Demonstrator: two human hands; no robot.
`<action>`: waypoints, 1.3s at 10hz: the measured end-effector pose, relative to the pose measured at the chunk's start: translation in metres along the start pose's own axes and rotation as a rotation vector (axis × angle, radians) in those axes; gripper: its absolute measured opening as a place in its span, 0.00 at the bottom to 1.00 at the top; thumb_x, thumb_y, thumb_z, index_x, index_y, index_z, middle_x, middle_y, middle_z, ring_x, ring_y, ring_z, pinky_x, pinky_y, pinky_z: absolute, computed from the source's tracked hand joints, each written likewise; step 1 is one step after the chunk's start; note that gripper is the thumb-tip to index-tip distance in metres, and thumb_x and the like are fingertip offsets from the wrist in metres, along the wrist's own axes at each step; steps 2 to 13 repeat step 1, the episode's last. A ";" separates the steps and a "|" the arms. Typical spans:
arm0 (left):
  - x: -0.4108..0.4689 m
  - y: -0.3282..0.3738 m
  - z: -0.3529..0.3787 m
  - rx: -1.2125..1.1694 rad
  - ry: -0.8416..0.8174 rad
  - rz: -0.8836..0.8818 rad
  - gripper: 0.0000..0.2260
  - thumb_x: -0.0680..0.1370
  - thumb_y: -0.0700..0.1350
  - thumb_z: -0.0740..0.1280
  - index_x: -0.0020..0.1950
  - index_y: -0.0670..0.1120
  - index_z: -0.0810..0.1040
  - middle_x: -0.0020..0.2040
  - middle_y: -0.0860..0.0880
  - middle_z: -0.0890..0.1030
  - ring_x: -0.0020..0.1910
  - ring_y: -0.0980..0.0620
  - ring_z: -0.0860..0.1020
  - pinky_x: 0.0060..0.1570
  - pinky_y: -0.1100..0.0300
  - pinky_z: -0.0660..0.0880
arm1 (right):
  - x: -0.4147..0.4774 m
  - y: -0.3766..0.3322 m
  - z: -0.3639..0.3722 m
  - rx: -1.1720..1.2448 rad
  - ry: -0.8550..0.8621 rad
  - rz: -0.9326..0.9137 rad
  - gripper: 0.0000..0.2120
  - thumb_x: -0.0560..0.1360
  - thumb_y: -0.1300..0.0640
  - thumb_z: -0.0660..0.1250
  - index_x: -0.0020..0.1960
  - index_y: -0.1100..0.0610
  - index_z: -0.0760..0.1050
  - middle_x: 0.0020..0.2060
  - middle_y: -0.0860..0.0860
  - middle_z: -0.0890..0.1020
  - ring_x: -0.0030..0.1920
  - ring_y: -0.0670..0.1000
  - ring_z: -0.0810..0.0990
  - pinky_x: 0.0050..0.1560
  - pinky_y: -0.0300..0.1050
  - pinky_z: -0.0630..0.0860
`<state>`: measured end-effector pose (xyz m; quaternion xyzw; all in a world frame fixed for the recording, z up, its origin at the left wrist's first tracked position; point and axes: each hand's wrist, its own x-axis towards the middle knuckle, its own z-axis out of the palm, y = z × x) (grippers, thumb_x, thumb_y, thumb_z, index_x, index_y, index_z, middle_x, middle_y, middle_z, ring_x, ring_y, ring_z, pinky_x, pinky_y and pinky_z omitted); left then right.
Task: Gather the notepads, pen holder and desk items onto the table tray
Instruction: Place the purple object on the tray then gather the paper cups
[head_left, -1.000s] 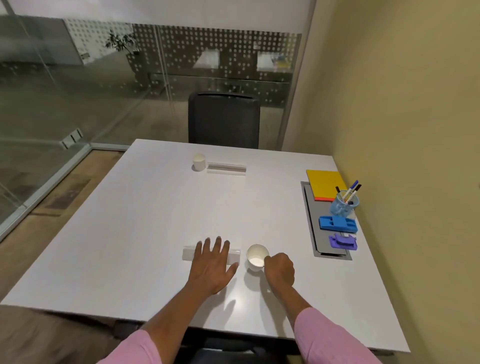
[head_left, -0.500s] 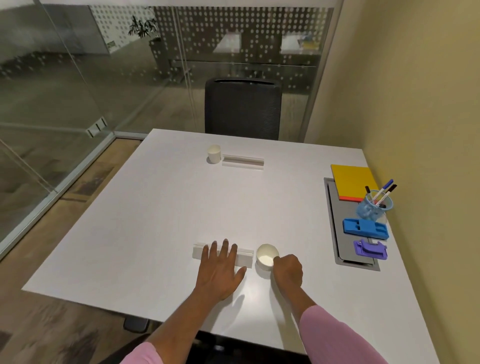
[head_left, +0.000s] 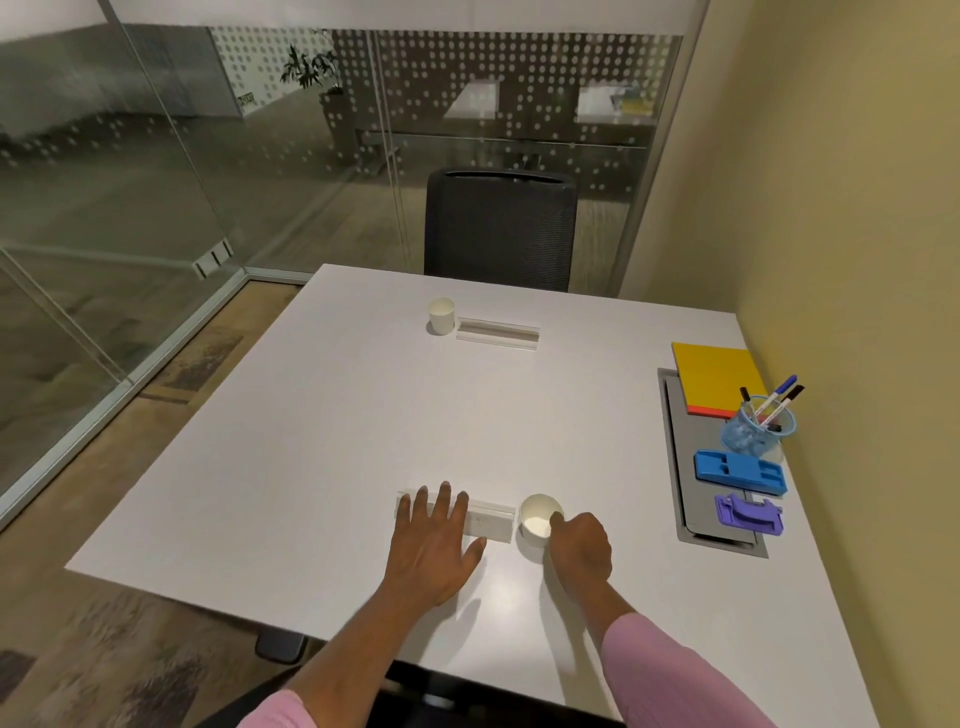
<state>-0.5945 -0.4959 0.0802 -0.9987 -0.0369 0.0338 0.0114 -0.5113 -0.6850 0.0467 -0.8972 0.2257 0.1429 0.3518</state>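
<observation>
Left hand (head_left: 434, 545) flat, fingers spread on smooth white desk (head_left: 311, 441); right hand (head_left: 581, 545) curled against round paper cup (head_left: 539, 519), grip uncertain.

Smooth matt white table (head_left: 311, 426), see-through blue plastic pen holder (head_left: 753, 434), matt grey tray (head_left: 696, 467)

My left hand (head_left: 434, 545) lies flat over the near white strip (head_left: 491, 521) at lower centre, hiding its left half. My right hand (head_left: 579, 545) is curled — the fingertips tuck under, so I can't tell whether they touch the near cup (head_left: 537, 519). Both pink sleeves (head_left: 670, 675) run off the bottom edge. At right, the pen holder (head_left: 756, 431) covers a corner of the yellow notepad (head_left: 714, 374) — the grey tray (head_left: 698, 499) shows only partly beneath the items.
</observation>
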 end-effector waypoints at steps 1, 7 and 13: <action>-0.006 -0.006 -0.006 -0.009 0.027 -0.020 0.29 0.76 0.63 0.54 0.68 0.45 0.73 0.67 0.41 0.75 0.63 0.36 0.75 0.64 0.38 0.69 | -0.013 -0.010 -0.002 -0.127 0.085 0.017 0.18 0.77 0.46 0.61 0.53 0.61 0.75 0.52 0.57 0.80 0.56 0.61 0.76 0.54 0.52 0.73; -0.006 -0.006 -0.006 -0.009 0.027 -0.020 0.29 0.76 0.63 0.54 0.68 0.45 0.73 0.67 0.41 0.75 0.63 0.36 0.75 0.64 0.38 0.69 | -0.013 -0.010 -0.002 -0.127 0.085 0.017 0.18 0.77 0.46 0.61 0.53 0.61 0.75 0.52 0.57 0.80 0.56 0.61 0.76 0.54 0.52 0.73; -0.006 -0.006 -0.006 -0.009 0.027 -0.020 0.29 0.76 0.63 0.54 0.68 0.45 0.73 0.67 0.41 0.75 0.63 0.36 0.75 0.64 0.38 0.69 | -0.013 -0.010 -0.002 -0.127 0.085 0.017 0.18 0.77 0.46 0.61 0.53 0.61 0.75 0.52 0.57 0.80 0.56 0.61 0.76 0.54 0.52 0.73</action>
